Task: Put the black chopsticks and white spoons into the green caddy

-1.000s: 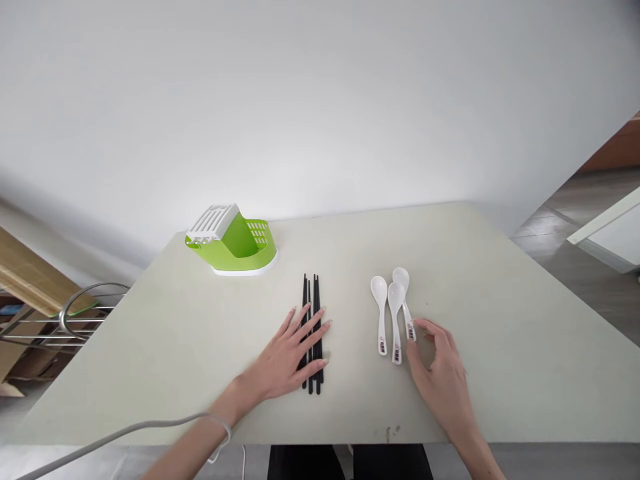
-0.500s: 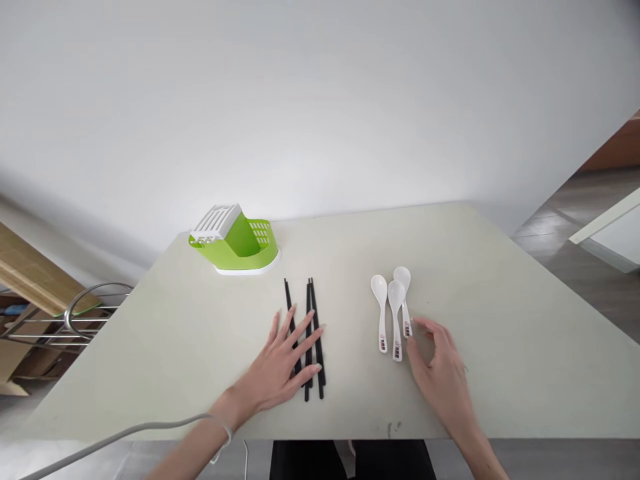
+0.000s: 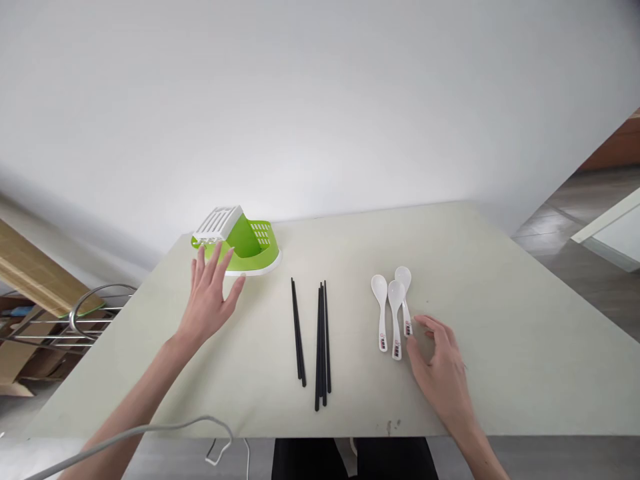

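Note:
My left hand (image 3: 210, 290), fingers spread and holding nothing, is in front of a green and white cutlery holder (image 3: 245, 243) at the table's back left. Its fingertips overlap the holder's front in view; whether they touch it I cannot tell. Several black chopsticks (image 3: 321, 347) lie in two loose groups at the middle of the table. To their right are three white spoons (image 3: 396, 320), bowls facing away from me, with small printed marks on the handles. My right hand (image 3: 440, 367) rests beside the rightmost spoon's handle end, fingers curved and apart, with nothing in it.
The pale table (image 3: 510, 347) meets a white wall (image 3: 320, 107) at the back. A grey cable (image 3: 165, 425) crosses over my left forearm. Left of the table stand a metal rack (image 3: 95, 320) and cardboard boxes (image 3: 20, 353).
My left hand has left the chopsticks and moved up and left to the cutlery holder. The chopsticks have shifted slightly right. My right hand has stayed beside the spoons.

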Motion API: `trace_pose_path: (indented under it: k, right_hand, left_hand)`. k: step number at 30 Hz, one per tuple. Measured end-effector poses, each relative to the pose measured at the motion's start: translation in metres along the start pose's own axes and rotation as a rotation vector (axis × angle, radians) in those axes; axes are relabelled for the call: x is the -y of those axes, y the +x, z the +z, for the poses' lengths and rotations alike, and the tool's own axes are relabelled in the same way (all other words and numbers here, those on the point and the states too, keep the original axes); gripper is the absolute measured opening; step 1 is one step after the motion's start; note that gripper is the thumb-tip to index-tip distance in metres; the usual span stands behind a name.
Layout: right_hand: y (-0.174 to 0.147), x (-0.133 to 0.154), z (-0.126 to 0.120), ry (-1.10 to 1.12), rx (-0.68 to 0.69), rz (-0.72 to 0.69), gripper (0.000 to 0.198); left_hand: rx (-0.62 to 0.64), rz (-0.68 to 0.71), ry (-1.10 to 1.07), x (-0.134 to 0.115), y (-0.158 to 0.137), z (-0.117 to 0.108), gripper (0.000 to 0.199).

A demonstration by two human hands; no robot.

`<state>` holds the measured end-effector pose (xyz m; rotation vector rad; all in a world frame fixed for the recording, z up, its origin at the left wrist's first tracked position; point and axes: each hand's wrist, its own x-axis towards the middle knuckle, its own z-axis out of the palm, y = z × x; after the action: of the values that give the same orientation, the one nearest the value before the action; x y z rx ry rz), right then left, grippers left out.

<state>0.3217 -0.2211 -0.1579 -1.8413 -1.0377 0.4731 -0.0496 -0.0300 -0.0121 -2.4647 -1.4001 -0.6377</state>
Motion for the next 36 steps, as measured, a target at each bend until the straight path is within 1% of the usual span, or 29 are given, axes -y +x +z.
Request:
trace_pose_path:
  k: [4, 8, 11, 13, 16, 19, 23, 26, 28, 30, 33, 36]
  right_hand:
    - [-0.001, 0.002, -0.001, 0.005, -0.002, 0.004, 0.044]
    - [-0.001, 0.006, 0.001, -0.034, 0.017, -0.061, 0.048]
    - [-0.001, 0.008, 0.003, -0.075, 0.058, -0.110, 0.052]
    - [-0.001, 0.009, 0.005, -0.099, 0.078, -0.117, 0.054]
    - [-0.001, 0.007, 0.005, -0.110, 0.073, -0.115, 0.056]
    - [-0.001, 0.004, 0.005, -0.100, 0.059, -0.115, 0.057]
    - [-0.001, 0.002, 0.005, -0.092, 0.054, -0.089, 0.056]
    - [-0.001, 0.001, 0.005, -0.079, 0.056, -0.081, 0.053]
    - [-0.001, 0.002, 0.004, -0.079, 0.052, -0.077, 0.051]
    - [-0.001, 0.003, 0.004, -0.080, 0.043, -0.075, 0.051]
    - [-0.001, 0.005, 0.004, -0.066, 0.042, -0.081, 0.050]
    - [-0.001, 0.007, 0.002, -0.061, 0.049, -0.069, 0.049]
  left_hand:
    - [-0.049, -0.072, 0.015, 0.008, -0.006, -0.007, 0.068]
    - [-0.069, -0.135, 0.011, 0.013, -0.008, -0.007, 0.070]
    - [-0.057, -0.138, 0.002, 0.015, -0.009, -0.004, 0.071]
    - [-0.045, -0.129, -0.001, 0.014, -0.009, -0.003, 0.071]
    - [-0.041, -0.128, -0.001, 0.013, -0.007, -0.002, 0.071]
    - [-0.055, -0.164, 0.013, 0.017, 0.003, -0.002, 0.073]
    - [-0.049, -0.242, 0.010, 0.034, 0.024, -0.002, 0.069]
    - [-0.060, -0.239, -0.026, 0.041, 0.038, 0.001, 0.066]
    - [-0.075, -0.229, -0.043, 0.039, 0.044, 0.003, 0.064]
    - [-0.075, -0.218, -0.056, 0.030, 0.049, 0.006, 0.063]
    - [-0.070, -0.210, -0.067, 0.011, 0.058, 0.011, 0.062]
    - [-0.064, -0.190, -0.081, -0.009, 0.069, 0.018, 0.066]
